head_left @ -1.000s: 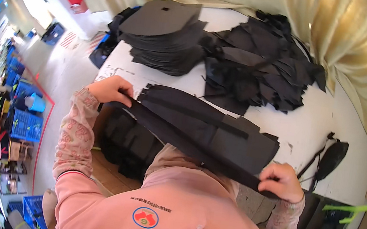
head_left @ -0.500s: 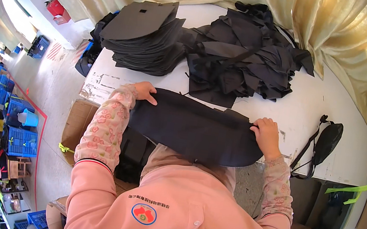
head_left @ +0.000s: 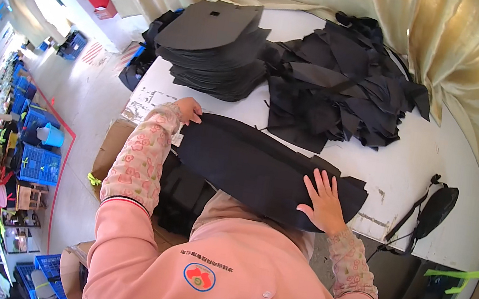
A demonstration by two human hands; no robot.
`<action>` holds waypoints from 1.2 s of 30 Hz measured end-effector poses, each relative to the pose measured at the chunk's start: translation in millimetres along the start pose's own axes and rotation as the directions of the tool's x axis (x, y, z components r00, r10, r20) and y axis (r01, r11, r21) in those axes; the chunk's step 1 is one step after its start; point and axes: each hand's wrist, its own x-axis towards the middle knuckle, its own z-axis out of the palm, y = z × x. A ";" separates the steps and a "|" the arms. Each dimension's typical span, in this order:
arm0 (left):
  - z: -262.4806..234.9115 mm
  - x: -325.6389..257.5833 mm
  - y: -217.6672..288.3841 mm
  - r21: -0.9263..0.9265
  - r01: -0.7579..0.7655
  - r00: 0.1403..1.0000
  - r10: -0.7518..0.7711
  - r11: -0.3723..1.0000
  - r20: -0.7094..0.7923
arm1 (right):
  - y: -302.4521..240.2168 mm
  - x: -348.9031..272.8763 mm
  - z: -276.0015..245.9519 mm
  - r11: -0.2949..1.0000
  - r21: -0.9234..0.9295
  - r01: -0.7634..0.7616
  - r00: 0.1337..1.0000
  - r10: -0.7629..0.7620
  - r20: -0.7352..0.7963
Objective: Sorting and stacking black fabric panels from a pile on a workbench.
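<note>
The long black fabric piece (head_left: 261, 168) lies flat at the near edge of the white table (head_left: 410, 169). The right hand (head_left: 323, 200) presses open on its right part; the left hand (head_left: 188, 110) rests open-fingered at its left end.

My left hand (head_left: 188, 110) shows only its back; the fingertips curl over the end of the black panel (head_left: 261, 168), so I can't tell how they grip. The panel's near edge drops behind my chest, out of sight. My right hand (head_left: 323, 200) covers part of the panel, and its palm is hidden. Under the table edge, dark fabric (head_left: 183, 194) sits mostly behind my left sleeve, too dark to tell what it is. The scrap heap (head_left: 342, 84) is a tangle where single pieces can't be told apart. The pouch (head_left: 436, 210) strap runs off below the table edge. Far left, the crates (head_left: 39, 163) and floor clutter are too small and bent to make out.
</note>
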 end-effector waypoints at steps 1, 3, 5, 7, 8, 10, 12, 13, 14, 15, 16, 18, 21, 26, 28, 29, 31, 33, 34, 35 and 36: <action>-4.1 -4.4 -5.6 -0.006 0.014 1.000 -0.014 1.000 -0.013 | -1.6 1.1 -0.6 1.000 0.004 0.002 1.000 -0.002 -0.002; -12.2 -13.9 -16.2 -0.125 -0.005 1.000 0.005 0.992 0.001 | -2.5 2.8 -1.4 1.000 0.005 0.014 1.000 -0.014 0.005; -17.4 -29.0 -1.9 -0.138 -0.072 0.997 0.071 0.988 -0.009 | -3.9 4.0 -5.3 1.000 0.010 -0.005 1.000 0.005 0.006; -25.5 -52.8 31.4 -0.160 -0.204 0.979 0.202 0.966 -0.025 | -10.7 11.5 -24.2 1.000 0.004 0.009 1.000 -0.008 -0.018; -26.8 -65.5 43.9 -0.174 -0.255 0.967 0.251 0.951 -0.042 | -15.2 19.6 -34.8 1.000 0.002 0.015 0.999 -0.015 -0.042; -20.1 -93.7 97.8 -0.243 -0.348 0.937 0.347 0.905 -0.047 | -29.3 43.4 -58.6 0.968 0.223 0.119 0.958 -0.052 -0.283; -4.6 -114.0 140.3 -0.316 -0.493 0.858 0.514 0.811 -0.019 | -58.5 76.5 -77.1 0.627 0.776 0.066 0.973 0.130 -0.188; 8.1 -121.1 158.2 -0.361 -0.558 0.809 0.586 0.747 -0.038 | -71.6 94.7 -77.8 0.625 0.776 0.083 0.974 0.113 -0.196; 15.2 -129.4 175.4 -0.373 -0.592 0.779 0.626 0.715 -0.035 | -84.2 112.8 -77.2 0.346 0.932 0.107 0.978 0.130 -0.161; 22.5 -133.5 185.0 -0.398 -0.660 0.718 0.691 0.637 -0.084 | -91.9 125.6 -76.1 0.031 0.993 0.113 0.985 0.127 -0.116; 24.5 -134.9 192.5 -0.400 -0.694 0.684 0.722 0.598 -0.105 | -89.6 131.8 -71.0 0.033 0.992 0.120 0.987 0.103 -0.123; 7.1 -138.0 196.2 -0.259 -0.742 0.664 0.732 0.619 -0.153 | -80.3 140.2 -55.6 0.156 0.985 0.067 0.990 0.112 -0.085; -43.4 -95.8 163.0 0.384 -0.664 0.243 0.671 0.642 -0.701 | -80.9 127.8 -56.5 0.214 0.977 0.005 0.976 0.212 -0.051; -88.2 -28.1 90.2 0.415 -0.266 0.393 0.491 0.870 -0.778 | -75.0 108.2 -58.1 0.274 0.961 -0.047 0.973 0.229 -0.017; -93.4 -28.7 95.2 0.369 -0.283 0.474 0.463 0.885 -0.749 | -70.8 108.3 -53.5 0.277 0.960 -0.052 0.977 0.212 -0.008; -95.8 -30.1 95.6 0.362 -0.264 0.474 0.447 0.894 -0.758 | -71.9 109.5 -53.2 0.264 0.962 -0.067 0.976 0.218 0.008; -98.5 -31.2 95.2 0.350 -0.234 0.507 0.421 0.907 -0.752 | -70.5 111.4 -48.2 0.253 0.964 -0.076 0.976 0.217 0.020; -103.6 -29.9 90.1 0.336 -0.252 0.500 0.419 0.908 -0.758 | -72.8 114.9 -48.3 0.262 0.962 -0.084 0.980 0.197 0.032; -105.6 -29.5 87.5 0.329 -0.284 0.491 0.431 0.901 -0.757 | -74.3 116.2 -48.6 0.272 0.958 -0.089 0.980 0.193 0.036; -104.4 -28.7 85.1 0.325 -0.279 0.492 0.425 0.904 -0.760 | -76.0 117.0 -47.6 0.271 0.958 -0.091 0.981 0.187 0.040; -103.4 -26.7 86.7 0.320 -0.297 0.469 0.429 0.900 -0.772 | -77.3 118.1 -46.8 0.258 0.962 -0.087 0.979 0.203 0.034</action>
